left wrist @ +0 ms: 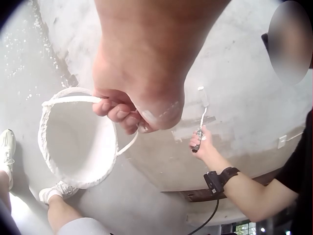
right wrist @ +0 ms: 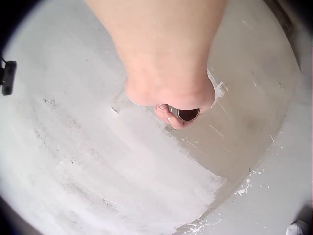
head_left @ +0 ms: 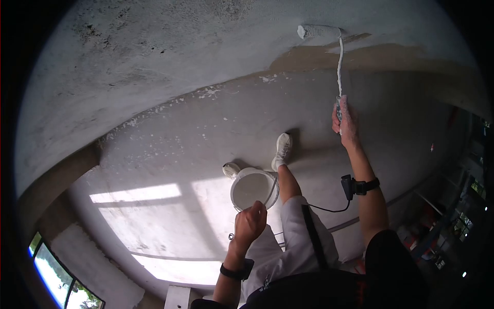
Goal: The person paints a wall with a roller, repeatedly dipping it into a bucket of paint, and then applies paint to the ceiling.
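My right hand (head_left: 348, 123) grips the handle of a paint roller (head_left: 319, 32), whose white-coated sleeve lies against the wall at the top of the head view. In the right wrist view the handle's hollow end (right wrist: 188, 114) shows below the palm side of the hand; the sleeve is hidden. With curled fingers my left hand (head_left: 250, 222) holds the handle (left wrist: 128, 145) of a white bucket (head_left: 234, 193). The bucket hangs in front of my legs, with pale paint inside. Dried paint marks the left hand (left wrist: 142, 93).
The wall (head_left: 206, 51) carries fresh white paint above a bare brownish band (head_left: 381, 55). Paint spatters dot the grey floor (head_left: 206, 129) along the wall's foot. My shoes (head_left: 282, 148) stand beyond the bucket. A window (head_left: 54, 270) is at lower left; a cable (head_left: 329, 210) runs from the right wrist camera.
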Demonstrator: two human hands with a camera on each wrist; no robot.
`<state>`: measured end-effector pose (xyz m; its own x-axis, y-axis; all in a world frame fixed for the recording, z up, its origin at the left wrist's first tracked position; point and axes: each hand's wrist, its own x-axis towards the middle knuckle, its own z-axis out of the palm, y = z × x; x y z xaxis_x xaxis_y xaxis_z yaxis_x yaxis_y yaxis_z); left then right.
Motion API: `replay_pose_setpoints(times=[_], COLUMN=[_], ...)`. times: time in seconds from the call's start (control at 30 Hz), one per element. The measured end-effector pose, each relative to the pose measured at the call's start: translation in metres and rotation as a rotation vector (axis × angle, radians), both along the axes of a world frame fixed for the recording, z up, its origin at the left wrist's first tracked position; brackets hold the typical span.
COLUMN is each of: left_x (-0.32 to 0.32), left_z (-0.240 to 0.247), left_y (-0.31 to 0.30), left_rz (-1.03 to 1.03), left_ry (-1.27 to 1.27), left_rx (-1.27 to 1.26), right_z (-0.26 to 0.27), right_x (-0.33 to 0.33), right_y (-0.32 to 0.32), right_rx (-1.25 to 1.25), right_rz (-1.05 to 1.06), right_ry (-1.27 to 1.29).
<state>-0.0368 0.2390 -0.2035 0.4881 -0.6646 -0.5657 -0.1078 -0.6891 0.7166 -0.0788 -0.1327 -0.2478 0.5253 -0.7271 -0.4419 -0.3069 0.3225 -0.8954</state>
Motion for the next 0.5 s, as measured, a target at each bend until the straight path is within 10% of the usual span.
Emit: replay_pose_setpoints(times=[0.5], left_x=[0.009], left_z=[-0.032], left_y=[-0.006], left_rz=[0.021], left_ry=[-0.071], left_rx=[-0.028], right_z=[-0.156], right_x=[0.032], right_y=[0.016], right_rx=[0.231], right_rz=[-0.034], right_ry=[0.327])
